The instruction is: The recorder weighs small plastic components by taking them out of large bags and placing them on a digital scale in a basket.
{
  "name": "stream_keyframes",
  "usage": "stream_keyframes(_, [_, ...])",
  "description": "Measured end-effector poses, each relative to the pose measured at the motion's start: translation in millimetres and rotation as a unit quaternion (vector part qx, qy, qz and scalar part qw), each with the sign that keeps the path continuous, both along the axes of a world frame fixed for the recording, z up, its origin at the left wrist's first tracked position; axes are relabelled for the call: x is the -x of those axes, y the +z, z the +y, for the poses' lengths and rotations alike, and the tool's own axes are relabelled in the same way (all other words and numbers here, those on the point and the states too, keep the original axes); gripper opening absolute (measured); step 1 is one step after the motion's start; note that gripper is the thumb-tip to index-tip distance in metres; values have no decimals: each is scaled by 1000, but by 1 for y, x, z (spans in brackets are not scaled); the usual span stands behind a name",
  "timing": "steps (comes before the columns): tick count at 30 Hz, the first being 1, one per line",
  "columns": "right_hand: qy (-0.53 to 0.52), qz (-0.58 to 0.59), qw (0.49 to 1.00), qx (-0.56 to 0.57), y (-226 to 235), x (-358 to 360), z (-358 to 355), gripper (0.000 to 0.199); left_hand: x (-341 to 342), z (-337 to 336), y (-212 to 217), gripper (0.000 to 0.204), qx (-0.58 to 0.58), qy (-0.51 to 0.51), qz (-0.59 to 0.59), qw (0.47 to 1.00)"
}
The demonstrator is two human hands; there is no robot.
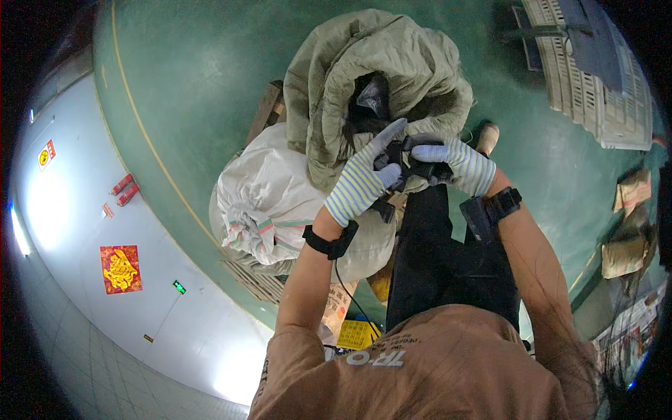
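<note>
1. Black part (413,162): a small dark piece held between both gloved hands at chest height, just in front of the open sack; its exact shape is too dark to tell.
2. Left hand (360,180), in a striped glove, is closed on the part's left side, forefinger pointing up.
3. Right hand (465,166), gloved alike, is clamped on the part's right end.
4. White woven sack (269,203) lies below left, tied shut.
5. Olive sack (392,70) stands open beyond, dark pieces inside.
6. Pale plastic crates (595,91) lie farther off on the green floor (196,77).
</note>
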State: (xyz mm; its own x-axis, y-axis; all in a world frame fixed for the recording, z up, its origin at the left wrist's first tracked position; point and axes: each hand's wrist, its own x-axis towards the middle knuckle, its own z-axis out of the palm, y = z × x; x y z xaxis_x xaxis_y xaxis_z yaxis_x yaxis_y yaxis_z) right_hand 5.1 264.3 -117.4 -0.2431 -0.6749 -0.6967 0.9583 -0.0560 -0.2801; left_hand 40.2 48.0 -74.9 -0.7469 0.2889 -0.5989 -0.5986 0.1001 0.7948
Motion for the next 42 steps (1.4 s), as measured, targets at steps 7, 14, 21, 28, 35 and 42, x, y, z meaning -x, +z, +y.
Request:
stream_keyframes(7, [93, 171, 979, -61, 8, -3, -2, 46, -1, 15, 0, 77, 171, -167, 137, 961])
stream_keyframes(14, [5, 106, 993, -60, 14, -14, 14, 45, 11, 30, 10, 81, 145, -188, 41, 970])
stream_keyframes(21, [-98, -29, 994, 40, -1, -11, 60, 46, 16, 57, 24, 74, 58, -99, -38, 993])
stream_keyframes(28, [-283, -100, 943, 147, 5, -6, 121, 43, 17, 92, 26, 68, -90, 11, -114, 989])
stream_keyframes(35, [-417, -99, 889, 163, 22, 5, 202, 42, 15, 123, 23, 69, -53, -25, -77, 995])
stream_keyframes(42, [-522, 123, 843, -20, -5, 21, 418, 41, 19, 158, 22, 65, -91, 10, -98, 991])
